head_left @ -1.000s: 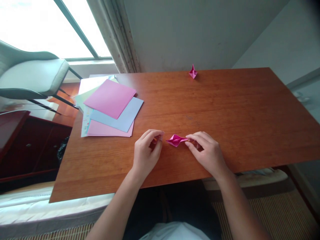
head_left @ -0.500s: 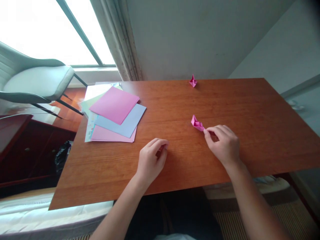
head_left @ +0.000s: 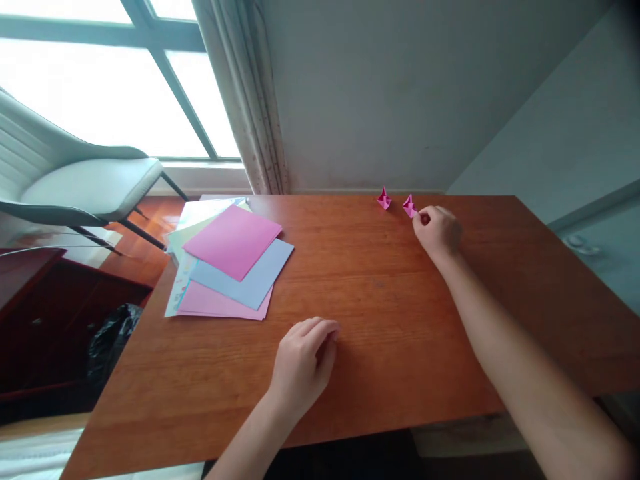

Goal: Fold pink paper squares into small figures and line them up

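Note:
My right hand (head_left: 437, 229) is stretched out to the far edge of the wooden table (head_left: 380, 293), its fingers pinched on a small folded magenta paper figure (head_left: 409, 205). A second folded magenta paper figure (head_left: 383, 199) stands just left of it, close to the wall. My left hand (head_left: 305, 360) rests near the table's front, fingers loosely curled and holding nothing.
A fanned stack of coloured paper sheets (head_left: 227, 263), pink on top with light blue and pink below, lies at the table's left. A grey chair (head_left: 75, 180) stands by the window at left. A dark cabinet (head_left: 40, 300) sits beside the table.
My right hand carried the folded magenta figure from the table's front middle to the far edge, beside the other figure. My left hand let go and stayed near the front.

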### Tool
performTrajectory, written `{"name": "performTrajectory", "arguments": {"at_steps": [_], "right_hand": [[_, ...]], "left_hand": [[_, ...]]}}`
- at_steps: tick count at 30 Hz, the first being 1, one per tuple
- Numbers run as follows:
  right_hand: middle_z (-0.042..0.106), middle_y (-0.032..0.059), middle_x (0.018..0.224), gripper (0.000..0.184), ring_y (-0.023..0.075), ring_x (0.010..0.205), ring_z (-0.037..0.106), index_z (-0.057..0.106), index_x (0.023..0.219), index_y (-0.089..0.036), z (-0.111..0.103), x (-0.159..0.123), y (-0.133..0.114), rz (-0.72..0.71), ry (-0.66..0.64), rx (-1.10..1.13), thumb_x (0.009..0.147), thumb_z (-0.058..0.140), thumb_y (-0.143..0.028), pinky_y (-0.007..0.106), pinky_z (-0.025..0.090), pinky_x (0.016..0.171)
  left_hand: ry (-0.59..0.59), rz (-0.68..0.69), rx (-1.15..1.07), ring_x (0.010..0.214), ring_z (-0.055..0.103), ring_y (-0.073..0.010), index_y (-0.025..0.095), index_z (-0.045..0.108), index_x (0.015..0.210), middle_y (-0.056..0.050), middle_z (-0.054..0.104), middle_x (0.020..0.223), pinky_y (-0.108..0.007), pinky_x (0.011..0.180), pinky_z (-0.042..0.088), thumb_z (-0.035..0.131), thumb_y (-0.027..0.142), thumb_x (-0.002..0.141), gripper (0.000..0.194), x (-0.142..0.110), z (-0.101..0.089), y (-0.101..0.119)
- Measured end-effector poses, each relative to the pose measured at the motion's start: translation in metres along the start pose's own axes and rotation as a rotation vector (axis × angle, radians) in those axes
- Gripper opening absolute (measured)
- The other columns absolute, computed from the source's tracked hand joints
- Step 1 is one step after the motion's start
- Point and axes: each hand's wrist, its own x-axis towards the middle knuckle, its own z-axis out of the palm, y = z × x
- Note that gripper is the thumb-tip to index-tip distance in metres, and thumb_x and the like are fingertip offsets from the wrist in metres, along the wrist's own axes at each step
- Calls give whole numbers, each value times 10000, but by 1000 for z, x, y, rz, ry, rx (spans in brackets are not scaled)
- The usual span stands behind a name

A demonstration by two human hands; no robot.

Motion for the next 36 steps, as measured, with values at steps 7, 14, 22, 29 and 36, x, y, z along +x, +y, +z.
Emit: {"name": "performTrajectory", "arguments": {"at_steps": [7, 14, 22, 29, 36], "right_hand": [[716, 136, 887, 165, 232, 765, 561, 691, 801, -167, 25, 25, 0, 21, -28, -30, 877, 556, -222, 340, 272, 617], [714, 150, 918, 176, 237, 796, 563, 707, 845, -153, 31, 28, 0, 10, -57, -30, 891, 552, -223, 338, 297, 648], [715, 127, 896, 165, 231, 784, 570, 699, 813, -176, 32, 21, -4, 16, -61, -19, 887, 595, -282, 338, 294, 634], [706, 125, 862, 176, 230, 745, 563, 684, 784, -181, 26, 14, -6, 42, -54, 12, 879, 595, -300, 337, 286, 613], [672, 105, 779, 213, 222, 715, 543, 639, 736, -186, 9, -18, -31, -46, -46, 120, 907, 549, -274, 328, 310, 616]], "left_hand": [[-35, 35, 36, 746, 652, -197, 223, 641, 954, -30, 727, 855, -326, 693, 490, 498, 142, 947, 164, 1, 1, 0], [-36, 38, 48, 736, 645, -201, 221, 638, 946, -28, 723, 840, -325, 678, 479, 497, 129, 938, 168, 2, 0, 2], [-40, 35, 49, 742, 644, -200, 219, 642, 942, -32, 723, 847, -331, 685, 480, 483, 129, 946, 182, 1, 1, 1], [-46, 32, 58, 738, 644, -201, 220, 646, 937, -33, 723, 840, -328, 680, 474, 485, 129, 943, 184, 3, 0, 2], [-56, 15, 56, 751, 642, -201, 219, 649, 936, -31, 721, 850, -335, 696, 467, 499, 138, 942, 171, 1, 1, 2]]}}
